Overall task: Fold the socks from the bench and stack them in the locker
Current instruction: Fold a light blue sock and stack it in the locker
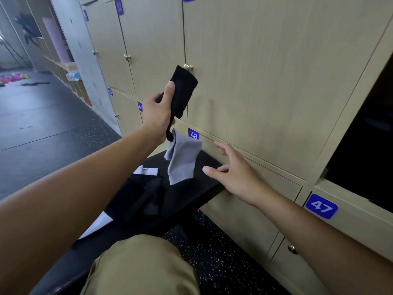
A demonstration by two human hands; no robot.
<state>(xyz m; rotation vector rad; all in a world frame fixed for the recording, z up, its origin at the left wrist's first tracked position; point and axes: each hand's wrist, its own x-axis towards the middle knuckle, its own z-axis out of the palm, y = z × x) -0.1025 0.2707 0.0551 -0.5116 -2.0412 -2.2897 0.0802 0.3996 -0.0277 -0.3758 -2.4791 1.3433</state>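
Person seated at lockers, sorting socks.
Left hand [158, 112] grips a folded black sock [182, 92], raised above the tabletop [191, 194]; right hand [236, 173], fingers spread, empty, just right of a grey sock [182, 160].

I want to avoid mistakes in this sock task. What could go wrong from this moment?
1. The left hand holds a folded black sock, but a light grey sock hangs loosely from beneath it; it may drop.
2. The right hand is open and holds nothing, so nothing supports the grey sock.
3. Dark socks on the black bench are hard to see and may be missed.
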